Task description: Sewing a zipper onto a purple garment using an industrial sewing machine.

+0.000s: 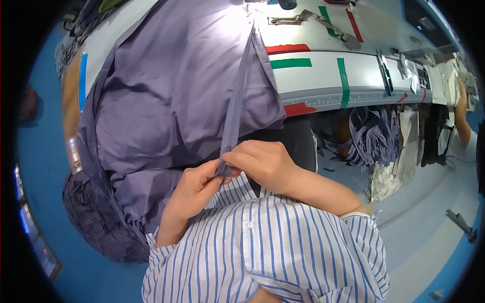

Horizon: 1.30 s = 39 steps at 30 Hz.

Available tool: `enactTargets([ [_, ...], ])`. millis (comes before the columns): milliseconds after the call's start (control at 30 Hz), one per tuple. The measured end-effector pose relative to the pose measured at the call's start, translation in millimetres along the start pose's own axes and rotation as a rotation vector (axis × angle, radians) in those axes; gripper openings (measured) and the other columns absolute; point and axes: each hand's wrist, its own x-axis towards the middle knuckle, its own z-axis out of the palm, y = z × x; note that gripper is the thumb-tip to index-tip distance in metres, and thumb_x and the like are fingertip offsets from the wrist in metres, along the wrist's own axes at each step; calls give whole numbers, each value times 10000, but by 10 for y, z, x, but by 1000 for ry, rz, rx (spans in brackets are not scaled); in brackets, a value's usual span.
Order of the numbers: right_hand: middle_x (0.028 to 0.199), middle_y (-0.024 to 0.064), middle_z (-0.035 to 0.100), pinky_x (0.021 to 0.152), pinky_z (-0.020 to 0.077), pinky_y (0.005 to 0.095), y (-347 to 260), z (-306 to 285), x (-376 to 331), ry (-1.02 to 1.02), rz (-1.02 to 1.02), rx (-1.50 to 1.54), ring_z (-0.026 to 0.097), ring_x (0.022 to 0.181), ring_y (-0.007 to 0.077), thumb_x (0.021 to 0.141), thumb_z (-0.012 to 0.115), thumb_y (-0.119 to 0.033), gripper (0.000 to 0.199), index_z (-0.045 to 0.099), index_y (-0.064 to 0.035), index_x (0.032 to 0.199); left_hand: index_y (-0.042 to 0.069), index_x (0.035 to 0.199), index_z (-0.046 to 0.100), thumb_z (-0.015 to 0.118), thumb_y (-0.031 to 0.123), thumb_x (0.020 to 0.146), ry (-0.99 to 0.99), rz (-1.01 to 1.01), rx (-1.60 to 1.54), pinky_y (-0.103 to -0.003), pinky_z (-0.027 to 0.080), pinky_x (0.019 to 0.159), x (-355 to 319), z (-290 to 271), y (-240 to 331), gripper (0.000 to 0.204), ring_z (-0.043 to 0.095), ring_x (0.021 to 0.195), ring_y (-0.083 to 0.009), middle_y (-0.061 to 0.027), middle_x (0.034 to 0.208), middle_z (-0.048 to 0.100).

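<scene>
A blue-and-white striped shirt [283, 237] is seen nearest the camera, and just beyond it a long purple strip [235, 103] is held at its near end by both bare hands. The strip is pinched between thumb and fingers by the left hand [193, 188], which is set a little lower and to the left; it is also gripped, slightly higher and from the right, by the right hand [265, 162]. Both hands are closed narrowly and nearly touching, so neither is clearly nearer.

The strip's long axis is pointed away from the body, leaning slightly right, from the hands up to the lit sewing-machine foot [248, 9] at the far side of the table [323, 73]. It is laid over the right part of a broad purple cloth [156, 101], by which the table's front edge is hidden at that point. To the right, that edge is lined by a grey ruler [323, 98].

No container can be made out around the goods: a bundle of cut strips [374, 134] is hung below the front edge on the right, and a dark crumpled pile [103, 224] is gathered below the table's near left corner; what it is supported by cannot be told.
</scene>
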Motion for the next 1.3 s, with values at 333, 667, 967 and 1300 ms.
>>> enactTargets([
  [333,812,87,672,634,520,314,202,-54,148,-35,200,219,665,735,246,782,710,-46,127,671,-25,901,-76,1185,577,466,-33,937,34,-17,-166,-254,528,804,55,42,-15,275,673,949,-141,-118,1050,709],
  [667,766,87,625,617,513,331,126,-132,-33,64,144,91,640,706,261,745,703,-18,136,625,-24,856,-66,1262,534,468,-17,957,-114,-150,-264,-271,534,844,26,117,-57,315,651,1050,-192,-148,1119,676],
  [967,940,95,641,725,516,251,320,-355,-335,252,422,98,653,826,159,812,703,-13,156,640,-1,954,-75,1297,508,504,24,944,-9,-198,-380,-270,515,849,-140,-212,-65,366,661,1027,-212,-180,1103,675],
  [1300,808,156,662,598,472,368,739,-37,-740,46,652,265,637,692,290,893,654,-276,287,673,9,866,14,1092,642,730,117,799,401,333,437,-333,523,748,362,364,189,323,674,804,-212,-99,876,693],
])
